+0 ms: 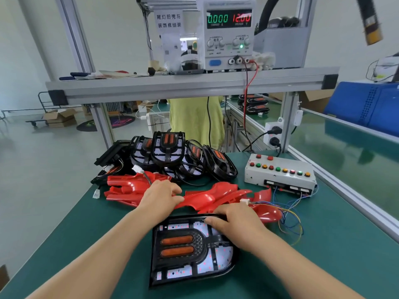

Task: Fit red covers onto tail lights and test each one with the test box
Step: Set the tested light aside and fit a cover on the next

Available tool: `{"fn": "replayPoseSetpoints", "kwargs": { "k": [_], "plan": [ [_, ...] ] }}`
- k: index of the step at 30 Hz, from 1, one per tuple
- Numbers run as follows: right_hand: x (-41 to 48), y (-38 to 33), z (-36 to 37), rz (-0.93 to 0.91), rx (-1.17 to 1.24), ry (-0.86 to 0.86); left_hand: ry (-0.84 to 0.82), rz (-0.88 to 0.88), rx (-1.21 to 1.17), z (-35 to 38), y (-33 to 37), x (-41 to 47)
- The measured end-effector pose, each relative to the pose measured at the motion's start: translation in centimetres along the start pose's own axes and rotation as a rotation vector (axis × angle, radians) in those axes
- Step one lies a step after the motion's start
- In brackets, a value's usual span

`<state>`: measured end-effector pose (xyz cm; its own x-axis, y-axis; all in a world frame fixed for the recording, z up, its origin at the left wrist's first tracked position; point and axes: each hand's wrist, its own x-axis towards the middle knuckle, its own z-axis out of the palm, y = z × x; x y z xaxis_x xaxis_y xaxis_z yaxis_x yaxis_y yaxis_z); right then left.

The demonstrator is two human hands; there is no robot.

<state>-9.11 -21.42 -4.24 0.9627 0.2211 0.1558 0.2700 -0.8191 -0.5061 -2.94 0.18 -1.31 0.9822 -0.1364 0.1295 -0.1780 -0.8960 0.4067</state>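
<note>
The left hand [160,196] curls its fingers round a red cover [205,198] just beyond the tail light [185,251], which lies flat on the table under both wrists. The right hand [235,222] grips that light's far rim, and the test box [278,171] sits beyond this hand, to its right.

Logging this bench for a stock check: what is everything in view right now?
front tail light: one, black with orange strips, nearest the person
piled tail lights: several, black, back of table
red covers: several, red, overlapping mid-table
test box: one, white with coloured buttons, right side
loose wires: bundle, blue and yellow, beside test box
power supply: one, grey, upper shelf
table: one, green top
left hand: grips a red cover
right hand: grips front tail light's far rim
</note>
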Motion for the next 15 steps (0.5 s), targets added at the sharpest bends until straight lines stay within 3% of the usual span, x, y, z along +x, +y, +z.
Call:
{"fn": "replayPoseSetpoints", "kwargs": {
  "k": [8, 15],
  "plan": [
    [-1.6, 0.3, 1.1, -0.005, 0.061, 0.132, -0.253, -0.040, 0.260, 0.2, 1.7, 1.8],
    [-1.9, 0.6, 0.8, -0.025, 0.115, 0.151, -0.172, -0.008, 0.096, 0.7, 0.3, 1.6]
  ]
}}
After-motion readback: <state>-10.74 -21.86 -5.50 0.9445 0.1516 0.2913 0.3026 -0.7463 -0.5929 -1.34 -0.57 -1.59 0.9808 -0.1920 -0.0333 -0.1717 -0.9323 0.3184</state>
